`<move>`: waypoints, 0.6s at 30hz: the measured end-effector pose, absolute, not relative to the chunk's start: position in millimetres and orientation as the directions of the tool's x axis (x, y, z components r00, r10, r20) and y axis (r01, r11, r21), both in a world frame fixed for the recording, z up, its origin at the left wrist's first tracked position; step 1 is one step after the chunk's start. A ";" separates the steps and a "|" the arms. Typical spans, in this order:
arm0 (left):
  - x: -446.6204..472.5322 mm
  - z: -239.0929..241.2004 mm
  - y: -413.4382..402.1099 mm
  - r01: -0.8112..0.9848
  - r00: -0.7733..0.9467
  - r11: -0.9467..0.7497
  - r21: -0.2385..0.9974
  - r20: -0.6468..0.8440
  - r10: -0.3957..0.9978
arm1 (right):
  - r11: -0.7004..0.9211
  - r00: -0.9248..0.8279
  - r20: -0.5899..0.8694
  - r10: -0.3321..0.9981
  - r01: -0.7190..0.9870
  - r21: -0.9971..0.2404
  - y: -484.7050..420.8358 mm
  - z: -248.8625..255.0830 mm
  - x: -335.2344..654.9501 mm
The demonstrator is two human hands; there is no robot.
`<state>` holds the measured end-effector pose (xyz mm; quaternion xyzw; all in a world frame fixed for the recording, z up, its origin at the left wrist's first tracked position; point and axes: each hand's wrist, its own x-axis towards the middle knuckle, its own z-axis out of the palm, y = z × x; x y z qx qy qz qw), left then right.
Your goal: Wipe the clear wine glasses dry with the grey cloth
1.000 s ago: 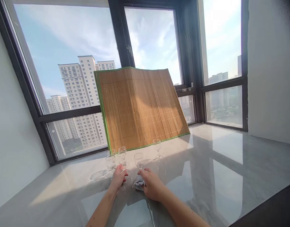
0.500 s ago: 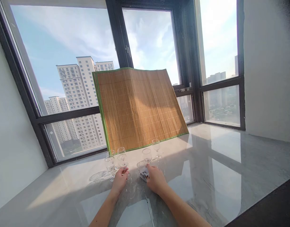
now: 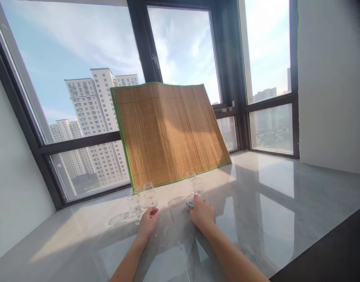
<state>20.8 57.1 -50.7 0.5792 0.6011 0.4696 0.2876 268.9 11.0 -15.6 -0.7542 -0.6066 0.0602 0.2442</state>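
So, pale high-rise blocks with rows of small windows (image 3: 100,113) fill a good chunk of the view out there, under a blue sky with thin white cloud. Between us and them is a big corner window in a dark brown-black frame (image 3: 140,43), with a plain white wall (image 3: 332,98) off to the right.

Below that runs a wide, glossy grey marbled sill (image 3: 250,227), shiny enough to mirror the bright panes. A tan bamboo mat with green fabric edging (image 3: 171,133) leans back against the window, with a patch of sunlight slanting over it.

Then there's the person, both bare forearms reaching in over the sill. The left hand (image 3: 148,225) is at a clear, round-bowled stemmed glass (image 3: 150,197), thumb and fingers looking pinched together on its stem; how firmly, I can't tell. The right hand (image 3: 202,214) has its fingers closed low on another clear round-bowled glass (image 3: 197,185), just in front of the mat's bottom edge.

More clear stemmed glasses (image 3: 134,201) stand upright just left of and behind the one at the left hand, overlapping enough that I won't swear to a count. One lone clear glass (image 3: 191,176) is right behind the one in the right hand.

Smallest bit: a bunched grey-white cloth (image 3: 189,206), tucked under the right hand's fingers and poking out on the left.
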 end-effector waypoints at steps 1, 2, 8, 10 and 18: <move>20.3 -52.2 58.1 0.434 -0.160 -0.114 0.894 0.201 0.966 | -0.144 0.256 0.203 0.945 0.884 -0.445 12.3 -16.7 270.2; 19.9 -53.6 59.1 0.442 -0.157 -0.116 0.889 0.205 0.966 | -0.141 0.254 0.203 0.946 0.883 -0.448 13.5 -17.6 271.4; 19.8 -57.0 60.5 0.460 -0.154 -0.135 0.878 0.229 0.961 | -0.108 0.235 0.228 0.945 0.881 -0.461 17.5 -21.0 276.0; 20.3 -56.2 59.7 0.461 -0.150 -0.139 0.877 0.231 0.961 | -0.096 0.226 0.232 0.946 0.879 -0.467 18.7 -21.7 277.3; 20.7 -55.3 58.4 0.474 -0.139 -0.130 0.871 0.220 0.965 | -0.049 0.182 0.235 0.955 0.876 -0.480 24.8 -23.6 283.4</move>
